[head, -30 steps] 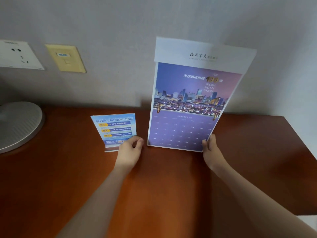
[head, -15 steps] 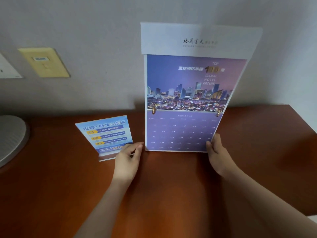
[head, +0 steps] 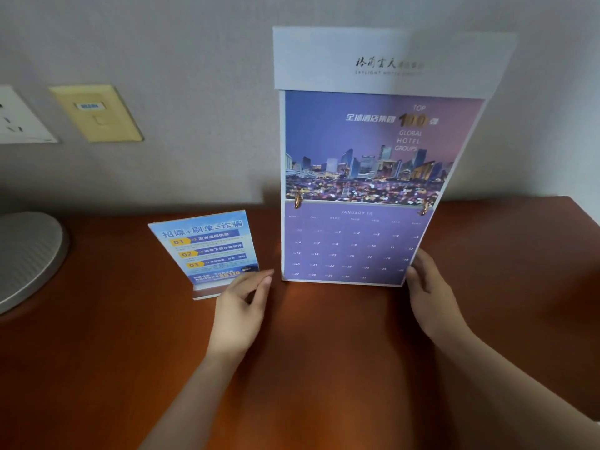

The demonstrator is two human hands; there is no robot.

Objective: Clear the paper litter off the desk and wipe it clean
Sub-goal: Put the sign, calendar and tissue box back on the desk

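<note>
A tall purple wall calendar (head: 360, 190) with a white top strip stands upright on the red-brown desk (head: 324, 352), leaning against the wall. My right hand (head: 425, 287) grips its lower right corner. To its left a small blue printed card in a clear stand (head: 204, 248) sits on the desk. My left hand (head: 240, 306) covers that stand's lower right corner, with thumb and fingers pinched at its edge. No loose paper litter or cloth is in sight.
A round grey metal base (head: 26, 258) lies at the desk's left edge. On the wall hang a white socket plate (head: 16, 118) and a yellowed switch plate (head: 97, 113). The desk's right edge (head: 584, 216) runs close to the calendar.
The calendar has gone from tilted to straight upright under my right hand. My left hand stays at the card stand's corner. The view has shifted slightly.
</note>
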